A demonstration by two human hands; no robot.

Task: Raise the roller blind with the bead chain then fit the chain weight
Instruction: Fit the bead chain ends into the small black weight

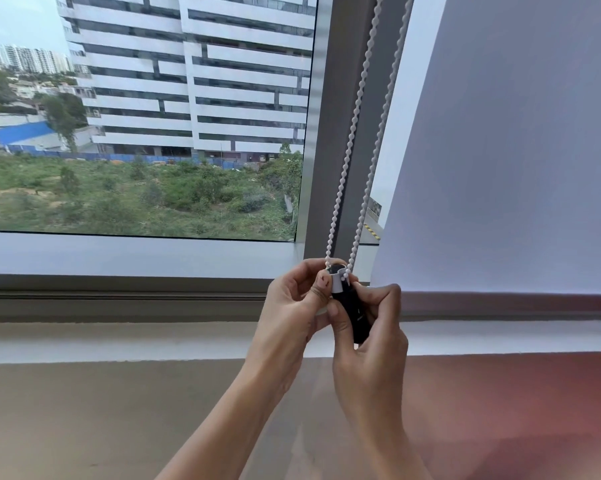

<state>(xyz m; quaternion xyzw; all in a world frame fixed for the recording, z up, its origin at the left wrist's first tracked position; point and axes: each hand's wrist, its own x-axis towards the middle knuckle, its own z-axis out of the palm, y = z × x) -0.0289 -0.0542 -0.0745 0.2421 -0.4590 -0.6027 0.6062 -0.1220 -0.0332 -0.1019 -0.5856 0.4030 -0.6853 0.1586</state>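
Your left hand (293, 306) and right hand (368, 320) both pinch the chain weight (351, 313) — bead chain (356, 109) looped into its top.

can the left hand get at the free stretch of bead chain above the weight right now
Probably yes. The left hand sits at the top of the black weight, right where the bead chain enters it, and nothing covers the two strands above. It would have to let go of the weight first; the right hand also grips it.
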